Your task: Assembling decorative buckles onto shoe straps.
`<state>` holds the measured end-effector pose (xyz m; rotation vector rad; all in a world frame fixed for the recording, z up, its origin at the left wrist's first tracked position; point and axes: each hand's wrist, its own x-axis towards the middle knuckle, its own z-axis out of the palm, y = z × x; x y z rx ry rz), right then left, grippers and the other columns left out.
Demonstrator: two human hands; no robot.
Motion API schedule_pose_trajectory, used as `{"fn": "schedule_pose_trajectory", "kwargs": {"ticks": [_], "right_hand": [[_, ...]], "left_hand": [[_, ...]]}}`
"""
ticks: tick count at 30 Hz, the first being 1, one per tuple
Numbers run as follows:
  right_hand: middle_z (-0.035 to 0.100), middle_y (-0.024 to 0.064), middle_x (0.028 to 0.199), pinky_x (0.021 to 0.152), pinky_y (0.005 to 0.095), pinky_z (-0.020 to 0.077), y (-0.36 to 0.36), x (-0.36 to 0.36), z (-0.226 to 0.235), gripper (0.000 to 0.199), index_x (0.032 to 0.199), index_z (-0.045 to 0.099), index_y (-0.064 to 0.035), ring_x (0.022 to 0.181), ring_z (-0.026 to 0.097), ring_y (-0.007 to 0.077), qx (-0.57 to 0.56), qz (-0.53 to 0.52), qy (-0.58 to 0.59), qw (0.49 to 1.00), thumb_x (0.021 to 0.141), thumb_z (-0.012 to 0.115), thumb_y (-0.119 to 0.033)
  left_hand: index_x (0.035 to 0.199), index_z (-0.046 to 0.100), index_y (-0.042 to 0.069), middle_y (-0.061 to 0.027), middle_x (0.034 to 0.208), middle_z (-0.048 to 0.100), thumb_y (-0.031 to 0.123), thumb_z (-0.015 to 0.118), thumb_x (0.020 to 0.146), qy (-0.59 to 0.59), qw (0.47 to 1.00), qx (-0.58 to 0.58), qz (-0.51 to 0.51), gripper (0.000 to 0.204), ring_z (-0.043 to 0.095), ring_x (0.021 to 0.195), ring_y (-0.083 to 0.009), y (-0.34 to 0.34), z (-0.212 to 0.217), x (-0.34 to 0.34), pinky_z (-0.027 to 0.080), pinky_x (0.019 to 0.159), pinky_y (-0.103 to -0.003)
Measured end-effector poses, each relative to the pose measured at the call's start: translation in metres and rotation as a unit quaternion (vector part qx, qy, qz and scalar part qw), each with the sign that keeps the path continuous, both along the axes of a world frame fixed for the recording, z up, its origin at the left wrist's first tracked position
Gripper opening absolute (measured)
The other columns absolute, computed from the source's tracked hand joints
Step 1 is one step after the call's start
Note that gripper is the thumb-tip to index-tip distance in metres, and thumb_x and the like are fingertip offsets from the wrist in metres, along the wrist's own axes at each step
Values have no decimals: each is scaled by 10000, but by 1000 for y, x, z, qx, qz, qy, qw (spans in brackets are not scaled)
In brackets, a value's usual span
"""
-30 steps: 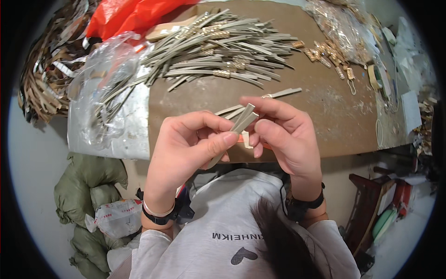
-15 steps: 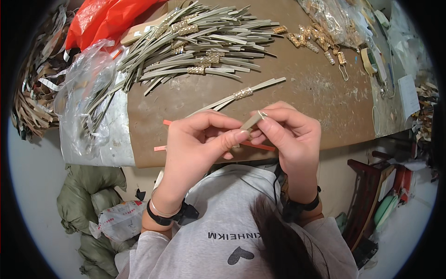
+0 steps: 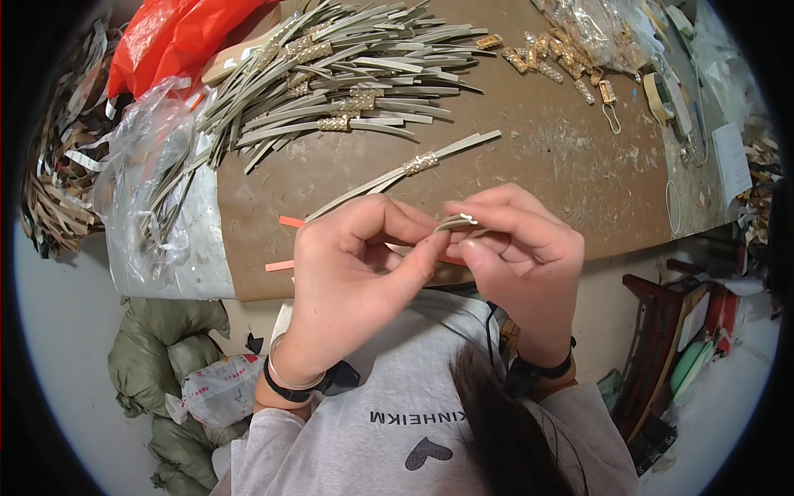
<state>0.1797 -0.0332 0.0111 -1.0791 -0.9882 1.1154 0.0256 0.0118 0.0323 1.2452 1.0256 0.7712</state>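
Note:
A grey-green strap (image 3: 453, 221) with a small white tip is pinched between the thumb and fingers of my left hand (image 3: 356, 256). My right hand (image 3: 525, 248) is closed around the same spot, its fingers bent over the strap and its thumb below. The strap's lower part is hidden by my fingers. Just beyond my hands, a strap with a glittery gold sleeve (image 3: 422, 163) lies slanting across the brown table covering. Orange-red strips (image 3: 279, 266) lie at the table's near edge, partly behind my left hand.
A heap of grey-green straps (image 3: 356, 74), some with gold sleeves, covers the far left. Loose gold pieces (image 3: 571, 58) lie at the far right by a clear bag (image 3: 604, 33). A red bag (image 3: 165, 41) and tape rolls (image 3: 657, 99) sit toward the sides.
The strap in my hands has tilted flatter, its end now toward the right. My right thumb has dropped away from the strap's end. The view has shifted slightly.

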Motion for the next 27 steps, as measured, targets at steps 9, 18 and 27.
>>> {"fn": "schedule_pose_trajectory", "kwargs": {"ticks": [9,18,27], "right_hand": [[564,83,941,691,252,513,0,37,3,148,868,714,21,819,615,155,133,155,50,978,728,721,68],[534,29,886,626,246,451,1,53,9,146,857,746,-89,729,553,126,170,240,-51,954,718,763,-47],[629,47,886,648,249,471,16,85,27,74,848,723,-66,778,594,115,-56,205,-45,976,779,696,-65]], "left_hand": [[932,646,-49,-111,835,693,74,615,893,-144,936,-242,-213,133,652,672,-101,29,11,-10,424,430,-157],[1012,624,-79,-152,852,679,104,595,909,-251,795,-447,-324,212,698,821,-243,10,-20,-3,582,576,-198],[995,581,-66,-163,876,676,17,580,904,-155,914,-313,-206,123,690,850,-238,-15,23,-4,595,689,-286]]}}
